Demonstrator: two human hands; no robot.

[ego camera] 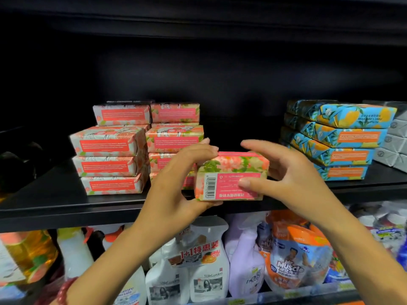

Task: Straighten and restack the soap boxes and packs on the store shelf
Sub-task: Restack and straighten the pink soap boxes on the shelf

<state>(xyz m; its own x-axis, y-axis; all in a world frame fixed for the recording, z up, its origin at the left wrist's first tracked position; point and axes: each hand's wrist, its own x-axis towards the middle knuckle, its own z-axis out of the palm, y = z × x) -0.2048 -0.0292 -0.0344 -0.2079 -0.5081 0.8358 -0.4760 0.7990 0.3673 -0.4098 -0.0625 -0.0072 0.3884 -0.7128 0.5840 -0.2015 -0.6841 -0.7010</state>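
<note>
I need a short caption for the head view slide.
The left hand and right hand hold a pink floral soap box at the shelf edge, between pink stacks and blue stacks.

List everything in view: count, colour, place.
pink floral soap boxes: at least eight, pink and white, stacked shelf left
held soap box: one, pink floral, barcode forward, at shelf front edge
blue-orange soap packs: at least four, stacked shelf right
grey soap packs: several, grey, far right, cut off
shelf: one, black
spray bottles: at least two, white, lower shelf centre
lilac bottle: one, lower shelf
Mr Muscle pouch: one, orange-blue, lower shelf right
left hand: grips the held soap box's left end
right hand: thumb on its front face
</note>
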